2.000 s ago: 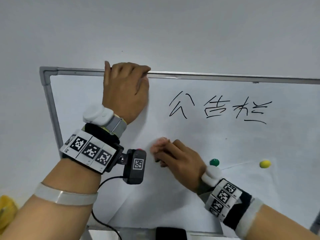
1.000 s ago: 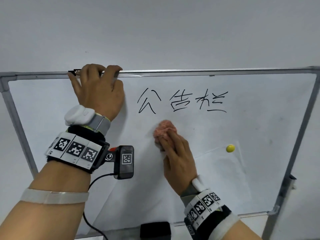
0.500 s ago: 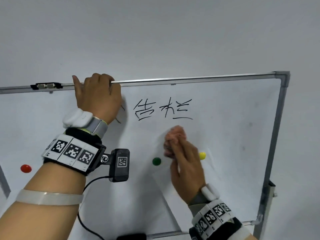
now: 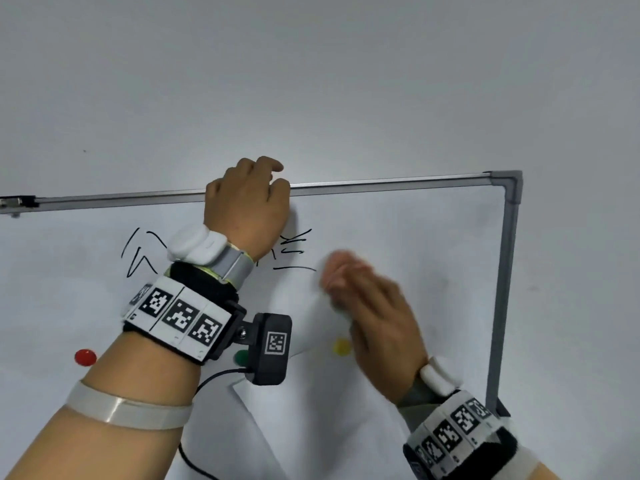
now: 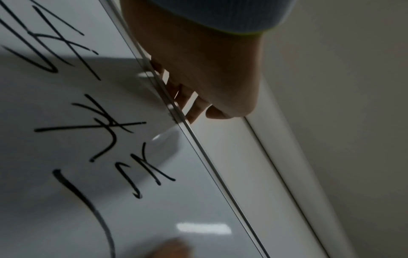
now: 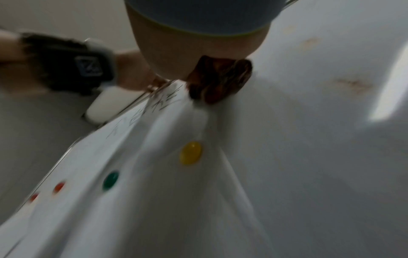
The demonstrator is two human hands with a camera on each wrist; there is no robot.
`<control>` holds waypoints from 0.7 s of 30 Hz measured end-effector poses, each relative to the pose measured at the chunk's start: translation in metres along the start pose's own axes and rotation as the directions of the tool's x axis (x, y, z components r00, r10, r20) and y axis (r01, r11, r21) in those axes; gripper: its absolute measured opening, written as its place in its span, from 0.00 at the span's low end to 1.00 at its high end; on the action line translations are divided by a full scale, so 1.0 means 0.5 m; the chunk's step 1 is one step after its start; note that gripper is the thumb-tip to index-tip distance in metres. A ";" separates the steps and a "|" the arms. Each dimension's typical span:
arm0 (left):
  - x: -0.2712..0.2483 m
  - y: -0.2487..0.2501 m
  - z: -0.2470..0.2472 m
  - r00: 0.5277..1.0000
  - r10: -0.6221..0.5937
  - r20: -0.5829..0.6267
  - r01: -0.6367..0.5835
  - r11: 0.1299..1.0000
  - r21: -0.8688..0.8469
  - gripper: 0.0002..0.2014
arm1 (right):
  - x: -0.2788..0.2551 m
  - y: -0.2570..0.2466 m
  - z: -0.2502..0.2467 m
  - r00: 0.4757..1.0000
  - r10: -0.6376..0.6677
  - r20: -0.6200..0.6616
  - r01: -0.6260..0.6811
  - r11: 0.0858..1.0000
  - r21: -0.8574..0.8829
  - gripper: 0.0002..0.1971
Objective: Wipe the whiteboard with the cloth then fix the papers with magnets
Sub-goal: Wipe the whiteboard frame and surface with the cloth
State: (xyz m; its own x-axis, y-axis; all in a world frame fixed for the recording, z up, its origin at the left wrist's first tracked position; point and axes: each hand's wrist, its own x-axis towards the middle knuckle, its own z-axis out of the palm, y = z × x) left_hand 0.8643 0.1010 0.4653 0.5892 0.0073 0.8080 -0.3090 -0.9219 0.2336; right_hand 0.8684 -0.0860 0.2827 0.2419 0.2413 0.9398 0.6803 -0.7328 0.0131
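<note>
The whiteboard [image 4: 433,237] hangs on a grey wall and carries black writing [image 4: 294,251]. My left hand [image 4: 249,195] grips its top frame [image 4: 381,183], with the fingers [image 5: 192,106] curled over the edge. My right hand [image 4: 367,303], blurred by motion, holds a bunched pink cloth [image 4: 334,268] against the board just right of the writing. In the right wrist view the cloth [image 6: 218,80] shows dark under the palm. A white paper [image 4: 311,410] lies on the board below, under a yellow magnet [image 4: 342,347] and a green magnet [image 4: 240,356].
A red magnet [image 4: 85,357] sits on the board at the left. The board's right frame [image 4: 504,289] stands a little right of my right hand. Faint brownish smears [image 6: 351,84] mark the surface near the cloth. A black cable [image 4: 214,375] hangs from the left wrist camera.
My right hand has carried the cloth up and to the right, from below the writing to beside its right end. My left hand has slid right along the top frame.
</note>
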 end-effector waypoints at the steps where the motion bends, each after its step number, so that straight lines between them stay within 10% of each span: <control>1: 0.001 -0.001 -0.001 1.000 -0.006 0.011 0.006 1.000 -0.005 0.28 | -0.012 0.006 0.004 0.994 -0.092 0.057 0.091 0.996 0.016 0.18; 8: -0.005 0.008 0.007 0.996 0.040 0.075 -0.046 0.995 0.084 0.23 | 0.075 0.088 -0.051 0.951 0.237 -0.199 -0.244 0.970 -0.008 0.31; 14: 0.004 0.056 0.028 0.996 -0.022 0.082 0.010 0.989 0.145 0.23 | -0.074 0.124 -0.027 0.996 -0.088 0.035 0.088 0.996 -0.015 0.16; 21: 0.044 0.165 0.102 0.987 0.082 0.141 -0.093 0.993 0.074 0.29 | -0.032 0.220 -0.112 0.996 0.081 -0.024 -0.084 0.991 -0.105 0.23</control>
State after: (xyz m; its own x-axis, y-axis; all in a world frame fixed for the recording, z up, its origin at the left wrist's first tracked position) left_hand 0.8898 0.0052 0.4747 0.6610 -0.1231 0.7402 -0.3065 -0.9447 0.1166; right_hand 0.9004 -0.2061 0.2882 0.2798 0.1655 0.9457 0.5811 -0.8133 -0.0296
